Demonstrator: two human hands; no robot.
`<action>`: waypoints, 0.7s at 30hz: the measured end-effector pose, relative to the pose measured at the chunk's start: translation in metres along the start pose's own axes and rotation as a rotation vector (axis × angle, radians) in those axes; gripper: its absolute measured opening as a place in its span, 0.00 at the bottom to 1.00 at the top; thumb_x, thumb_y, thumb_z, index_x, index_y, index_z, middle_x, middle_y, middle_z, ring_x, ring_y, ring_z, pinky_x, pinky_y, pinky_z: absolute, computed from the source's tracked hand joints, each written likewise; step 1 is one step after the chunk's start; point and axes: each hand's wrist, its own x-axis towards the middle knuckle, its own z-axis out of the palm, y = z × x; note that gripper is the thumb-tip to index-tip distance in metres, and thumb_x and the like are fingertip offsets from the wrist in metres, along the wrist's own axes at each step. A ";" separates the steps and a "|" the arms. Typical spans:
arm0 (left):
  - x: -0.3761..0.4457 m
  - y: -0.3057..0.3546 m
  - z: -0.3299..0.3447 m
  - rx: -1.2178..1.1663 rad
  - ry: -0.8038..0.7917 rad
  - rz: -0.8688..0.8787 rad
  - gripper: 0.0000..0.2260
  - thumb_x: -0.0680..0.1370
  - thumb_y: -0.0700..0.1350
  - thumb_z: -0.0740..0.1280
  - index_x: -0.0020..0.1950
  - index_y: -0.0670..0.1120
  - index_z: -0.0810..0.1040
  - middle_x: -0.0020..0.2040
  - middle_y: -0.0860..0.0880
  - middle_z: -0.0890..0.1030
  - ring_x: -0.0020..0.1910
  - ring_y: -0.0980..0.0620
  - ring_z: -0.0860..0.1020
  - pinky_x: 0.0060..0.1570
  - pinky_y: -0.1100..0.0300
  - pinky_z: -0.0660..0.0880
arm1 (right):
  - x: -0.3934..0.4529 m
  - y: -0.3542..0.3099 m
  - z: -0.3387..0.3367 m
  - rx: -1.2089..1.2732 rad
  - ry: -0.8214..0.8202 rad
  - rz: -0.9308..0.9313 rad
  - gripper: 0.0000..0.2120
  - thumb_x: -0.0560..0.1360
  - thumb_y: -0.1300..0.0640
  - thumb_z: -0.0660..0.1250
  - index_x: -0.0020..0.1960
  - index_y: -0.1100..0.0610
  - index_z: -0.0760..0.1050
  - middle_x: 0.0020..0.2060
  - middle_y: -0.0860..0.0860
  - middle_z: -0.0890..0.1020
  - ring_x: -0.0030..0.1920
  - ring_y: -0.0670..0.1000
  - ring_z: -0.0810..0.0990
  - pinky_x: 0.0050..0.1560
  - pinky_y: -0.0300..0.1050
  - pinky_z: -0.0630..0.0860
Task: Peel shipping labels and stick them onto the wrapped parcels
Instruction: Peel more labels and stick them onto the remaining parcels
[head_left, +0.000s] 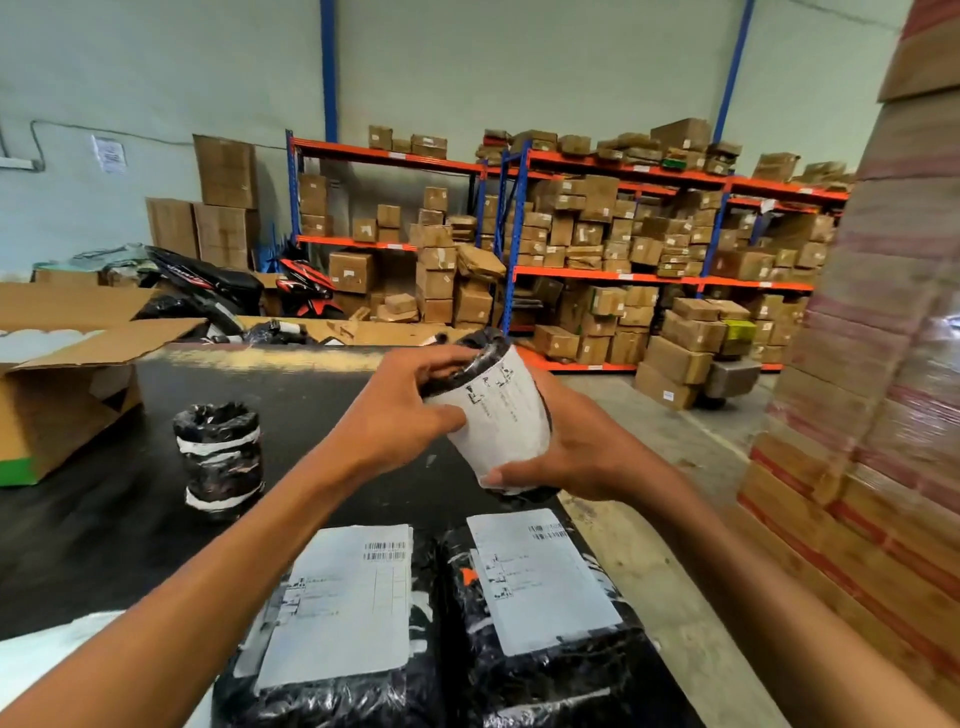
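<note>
Hands meet above the black table, both clamped on a round black-wrapped parcel held tilted in the air. A white label curves round its near side. The left hand grips the upper left, thumb pressing the label's edge; the right hand cups it from below and behind, thumb on the label's bottom edge. Two flat parcels lie side by side nearest the person, the left parcel and the right parcel, each with a white label on top. A small unlabelled roll stands upright to the left, near an open carton. Shelves of boxes line the far wall.
</note>
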 end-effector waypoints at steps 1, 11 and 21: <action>0.002 -0.002 0.006 0.048 0.017 0.031 0.23 0.70 0.29 0.69 0.58 0.52 0.78 0.55 0.54 0.81 0.54 0.61 0.77 0.47 0.76 0.73 | -0.005 0.007 0.003 0.046 0.063 0.012 0.48 0.59 0.49 0.81 0.72 0.46 0.58 0.65 0.45 0.72 0.64 0.49 0.70 0.61 0.49 0.75; -0.004 -0.057 0.060 -0.047 0.008 -0.287 0.19 0.73 0.32 0.68 0.63 0.42 0.74 0.53 0.46 0.83 0.50 0.52 0.81 0.51 0.64 0.78 | -0.038 0.063 0.064 0.359 0.296 0.323 0.47 0.53 0.47 0.83 0.65 0.50 0.61 0.58 0.46 0.77 0.59 0.49 0.76 0.59 0.51 0.76; -0.021 -0.064 0.050 0.041 -0.047 -0.270 0.21 0.73 0.30 0.66 0.65 0.42 0.73 0.51 0.46 0.81 0.47 0.51 0.79 0.44 0.68 0.76 | -0.046 0.039 0.054 0.294 0.415 0.275 0.44 0.60 0.45 0.79 0.69 0.49 0.61 0.62 0.46 0.72 0.62 0.47 0.71 0.58 0.41 0.73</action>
